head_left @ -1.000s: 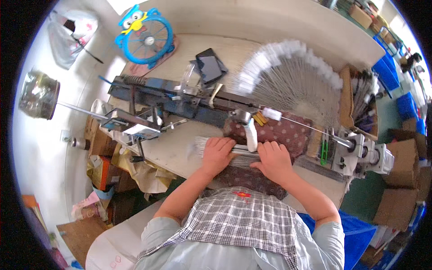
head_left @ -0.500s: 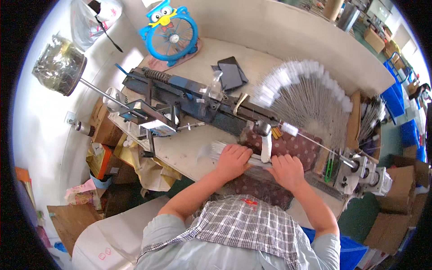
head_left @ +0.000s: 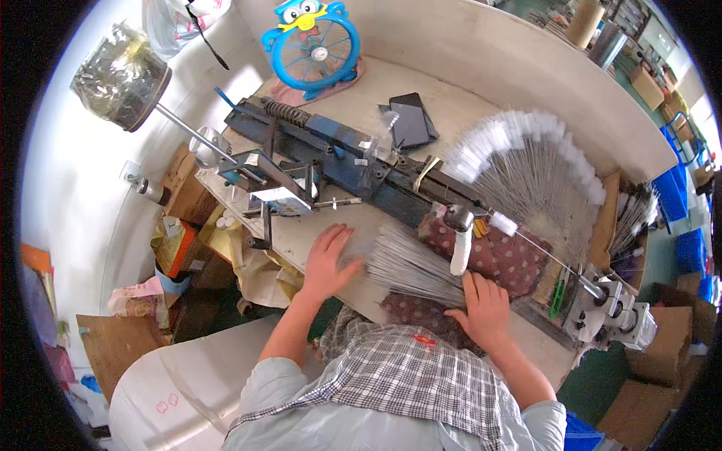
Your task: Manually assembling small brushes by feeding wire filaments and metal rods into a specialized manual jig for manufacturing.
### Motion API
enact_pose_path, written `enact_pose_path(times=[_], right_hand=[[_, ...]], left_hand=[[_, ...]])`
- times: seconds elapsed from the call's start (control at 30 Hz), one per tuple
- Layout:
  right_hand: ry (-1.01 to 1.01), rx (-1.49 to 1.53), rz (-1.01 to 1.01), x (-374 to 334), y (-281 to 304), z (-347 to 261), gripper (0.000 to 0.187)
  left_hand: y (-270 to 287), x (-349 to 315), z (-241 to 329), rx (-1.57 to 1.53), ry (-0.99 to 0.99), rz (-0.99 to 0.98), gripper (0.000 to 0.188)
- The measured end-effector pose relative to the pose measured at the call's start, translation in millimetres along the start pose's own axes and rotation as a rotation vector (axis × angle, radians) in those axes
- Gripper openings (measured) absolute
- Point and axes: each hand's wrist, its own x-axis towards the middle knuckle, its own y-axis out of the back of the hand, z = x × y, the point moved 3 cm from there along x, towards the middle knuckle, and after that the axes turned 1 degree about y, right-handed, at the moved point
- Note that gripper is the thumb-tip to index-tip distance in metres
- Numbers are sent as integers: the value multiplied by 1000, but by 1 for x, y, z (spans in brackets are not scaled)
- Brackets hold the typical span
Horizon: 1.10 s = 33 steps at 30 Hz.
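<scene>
A bundle of thin metal wires [head_left: 412, 269] lies across the table's near edge. Its left ends fan apart, while its right ends come together at my right hand [head_left: 487, 310]. That hand is curled around them, thumb on the near side and fingers on the far side. My left hand [head_left: 328, 263] is off the bundle, just left of the fanned ends, with fingers and thumb spread and nothing in it. Beyond the wires stands a long dark bench machine [head_left: 338, 161]. Its white-wrapped lever handle [head_left: 460, 254] hangs close to my right fingertips. A white-bristled brush [head_left: 502, 223] is on the machine's rod.
A wide fan of white-tipped wire brushes [head_left: 526, 158] covers the back right. Dotted dark cloth [head_left: 511, 259] lies under the lever. At right is a metal chuck [head_left: 602, 301], beside green snips [head_left: 557, 298]. A blue round fan [head_left: 312, 56] and a dark flat case [head_left: 410, 120] stand behind.
My left hand has let go of the wire bundle and moved left, fingers spreading. The bundle's left ends now fan out. My right hand has shifted slightly right and nearer. The view has shifted a little.
</scene>
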Motion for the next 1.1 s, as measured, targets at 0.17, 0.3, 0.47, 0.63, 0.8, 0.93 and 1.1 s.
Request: enact_pose_path(times=[0.17,0.3,0.47,0.63,0.8,0.93,1.1], right_hand=[[66,54,29,-1,-8,8,73],[28,65,10,-1,-7,7,74],[14,79,-4,-1,-10,7,74],[-3,78,38,2,-10,5,73],[0,55,43,-3,-14,7,72],[-30,59,-23,0,-11,5,72],[-86,116,-47,-2,16,9,66]], left_hand=[[-6,18,-3,117,-167,-281,57],[-18,28,-5,101,-297,-331,56],[-13,12,-53,-117,-244,-238,28],[34,-20,-91,111,130,-40,20],[62,-55,-134,279,261,411,21],[72,-79,-171,340,569,583,20],[74,-72,-192,264,800,284,20]])
